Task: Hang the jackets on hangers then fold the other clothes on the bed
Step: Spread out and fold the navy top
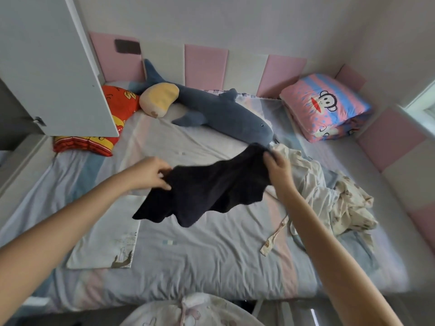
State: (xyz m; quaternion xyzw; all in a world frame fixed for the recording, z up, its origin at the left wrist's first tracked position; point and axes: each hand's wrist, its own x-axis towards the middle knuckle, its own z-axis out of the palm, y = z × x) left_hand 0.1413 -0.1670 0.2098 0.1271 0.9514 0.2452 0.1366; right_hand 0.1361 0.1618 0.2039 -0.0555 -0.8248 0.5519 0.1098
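A black garment [207,189] hangs spread above the middle of the bed [211,260]. My left hand [150,174] pinches its left top edge, and my right hand [277,163] grips its right top corner, slightly higher and farther away. Its lower edge droops in loose folds above the sheet. A crumpled cream printed garment [334,198] lies on the bed just right of my right forearm, with a tie strap trailing toward the front.
A folded pale cloth [106,234] lies flat at the bed's left. A blue plush shark [219,111], a beige cushion [157,100], a red pillow [117,107] and a pink folded quilt [327,107] line the far side. An open wardrobe door [51,67] juts in at upper left.
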